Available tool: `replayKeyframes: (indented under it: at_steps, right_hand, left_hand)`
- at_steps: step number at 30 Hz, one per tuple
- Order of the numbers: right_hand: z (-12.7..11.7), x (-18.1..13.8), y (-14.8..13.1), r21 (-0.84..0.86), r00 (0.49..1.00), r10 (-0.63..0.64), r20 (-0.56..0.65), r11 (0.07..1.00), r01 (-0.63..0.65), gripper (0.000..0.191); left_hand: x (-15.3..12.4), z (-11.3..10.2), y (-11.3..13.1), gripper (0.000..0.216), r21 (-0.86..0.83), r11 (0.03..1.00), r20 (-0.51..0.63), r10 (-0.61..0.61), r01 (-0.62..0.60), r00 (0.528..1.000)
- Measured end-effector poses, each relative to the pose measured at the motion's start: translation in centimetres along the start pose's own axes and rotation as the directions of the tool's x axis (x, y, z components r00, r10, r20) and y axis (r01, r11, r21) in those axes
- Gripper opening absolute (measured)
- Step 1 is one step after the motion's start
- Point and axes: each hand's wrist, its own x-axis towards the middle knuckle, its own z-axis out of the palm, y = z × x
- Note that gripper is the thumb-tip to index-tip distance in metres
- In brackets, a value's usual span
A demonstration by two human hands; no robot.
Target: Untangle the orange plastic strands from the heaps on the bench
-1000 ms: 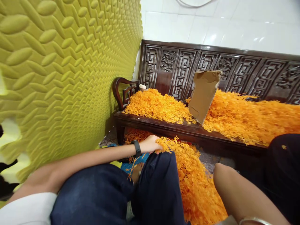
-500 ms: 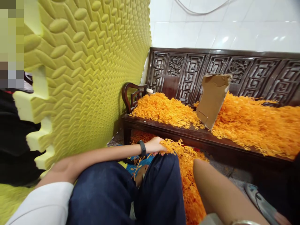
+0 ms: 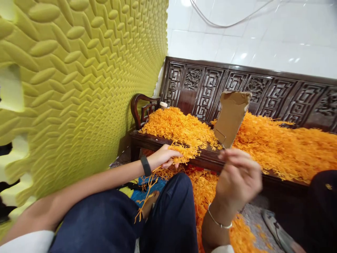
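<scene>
My left hand (image 3: pixel 165 156), a dark band on its wrist, is closed around a bunch of orange plastic sprigs (image 3: pixel 185 153) above my knees. Some long thin stems (image 3: pixel 147 196) trail from it down toward my lap. My right hand (image 3: pixel 238 175), with a thin bracelet at the wrist, is raised to the right of the bunch, apart from it. Its thumb and fingers are pinched together, slightly blurred. What they hold, if anything, I cannot make out. Behind the fingertips, a piece of brown cardboard (image 3: pixel 231 114) stands upright on the bench.
A dark carved wooden bench (image 3: pixel 168 138) carries a left heap of orange sprigs (image 3: pixel 173 123) and a larger right heap (image 3: pixel 284 151). More sprigs (image 3: pixel 204 189) lie below. A yellow foam mat (image 3: pixel 86 88) rises at the left. Another person's knee (image 3: pixel 325 196) and shoe (image 3: pixel 279 230) are at right.
My right hand has come up into view from the lower right, its fingers pinched. My left hand has lifted slightly and moved left with the sprigs. The view has shifted a little.
</scene>
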Motion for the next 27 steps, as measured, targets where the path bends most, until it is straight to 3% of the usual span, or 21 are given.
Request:
replayKeyframes:
  at_steps: [5, 7, 9, 10, 12, 16, 19, 21, 23, 27]
  right_hand:
    - [0.6, 3.1, 3.2, 0.017, 0.951, 0.12, 0.285, 0.991, -0.13, 0.051]
    - [0.3, 4.0, 4.0, -0.061, 0.929, 0.165, 0.332, 0.986, -0.153, 0.039]
    - [-0.1, 4.4, 4.6, -0.142, 0.915, 0.174, 0.365, 0.981, -0.13, 0.013]
    - [-0.3, 4.5, 4.9, -0.17, 0.916, 0.169, 0.364, 0.979, -0.113, 0.006]
    - [-0.4, 4.5, 5.5, -0.205, 0.94, 0.145, 0.309, 0.975, -0.083, 0.013]
    - [0.1, 4.2, 6.7, -0.242, 0.997, 0.024, 0.075, 0.97, -0.005, 0.011]
    - [0.0, 4.3, 7.3, -0.162, 0.992, 0.054, 0.11, 0.986, -0.036, 0.005]
    - [-0.4, 4.4, 7.6, -0.077, 0.959, 0.166, 0.23, 0.985, -0.152, 0.008]
    - [-0.9, 4.3, 7.9, -0.029, 0.892, 0.269, 0.364, 0.96, -0.277, 0.017]
    - [-1.6, 4.1, 8.7, 0.031, 0.791, 0.32, 0.522, 0.919, -0.393, 0.02]
  left_hand:
    - [0.3, -0.1, -0.8, 0.015, 0.049, 0.996, 0.042, -0.072, 0.07, 0.997]
    - [0.6, 0.0, -1.4, 0.013, 0.065, 0.995, 0.055, -0.075, 0.071, 0.996]
    - [0.7, 0.0, -1.9, 0.008, 0.064, 0.998, 0.076, -0.034, 0.03, 0.997]
    - [0.7, 0.0, -2.1, 0.006, 0.069, 0.998, 0.098, -0.013, 0.006, 0.995]
    - [0.6, -0.1, -2.3, 0.009, 0.108, 0.994, 0.164, -0.006, -0.012, 0.986]
    - [0.1, -0.5, -2.3, 0.013, 0.176, 0.984, 0.278, -0.046, -0.004, 0.959]
    - [0.2, -0.8, -2.4, 0.015, 0.157, 0.988, 0.231, -0.038, 0.002, 0.972]
    - [0.5, -1.0, -2.7, 0.018, 0.137, 0.99, 0.149, -0.046, 0.026, 0.988]
    - [0.8, -1.3, -3.0, 0.02, 0.111, 0.993, 0.101, -0.061, 0.049, 0.993]
    - [1.0, -1.8, -3.2, 0.019, 0.074, 0.995, 0.072, -0.077, 0.072, 0.994]
